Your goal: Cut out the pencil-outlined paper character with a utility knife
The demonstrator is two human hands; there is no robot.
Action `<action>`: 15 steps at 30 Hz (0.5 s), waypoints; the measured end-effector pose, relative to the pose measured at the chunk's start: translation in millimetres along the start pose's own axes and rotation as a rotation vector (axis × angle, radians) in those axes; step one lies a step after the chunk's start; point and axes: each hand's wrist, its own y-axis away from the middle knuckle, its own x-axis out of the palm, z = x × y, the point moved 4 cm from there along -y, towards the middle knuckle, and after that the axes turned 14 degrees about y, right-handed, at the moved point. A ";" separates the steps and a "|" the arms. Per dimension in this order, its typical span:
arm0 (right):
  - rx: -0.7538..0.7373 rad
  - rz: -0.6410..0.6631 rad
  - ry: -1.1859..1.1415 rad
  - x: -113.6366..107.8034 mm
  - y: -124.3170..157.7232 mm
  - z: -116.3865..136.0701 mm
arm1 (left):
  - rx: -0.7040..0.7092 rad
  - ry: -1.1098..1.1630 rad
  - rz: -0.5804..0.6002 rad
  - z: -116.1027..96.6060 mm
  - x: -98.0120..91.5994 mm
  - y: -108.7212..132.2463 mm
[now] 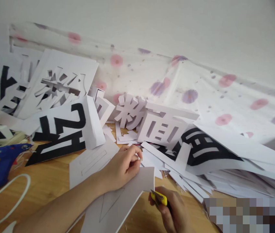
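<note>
My left hand lies across a white foam board with pencil lines, its fingers curled together. Whatever the fingertips may pinch is hidden. My right hand grips a yellow utility knife. The blade is at the board's right edge, close to a notched corner; whether it touches is hard to tell. Partly under my left forearm lies another pencil-marked board. Beyond the hands stand white cut-out characters, one boxy and one with thin strokes.
A blue hot glue gun and a white cable lie at left. Black-printed paper sheets stand behind. White strips and offcuts pile up at right. A flowered plastic sheet hangs along the wall.
</note>
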 end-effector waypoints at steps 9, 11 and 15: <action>-0.076 0.028 0.015 -0.8 -4.2 -1.3 | -0.066 0.082 0.009 1.2 0.0 0.4; -0.074 0.012 0.022 -1.6 -6.2 -1.2 | -0.075 0.091 0.004 2.0 -0.6 0.5; -0.112 0.028 -0.011 0.0 -10.6 0.8 | -0.081 0.104 0.004 2.3 -1.8 0.9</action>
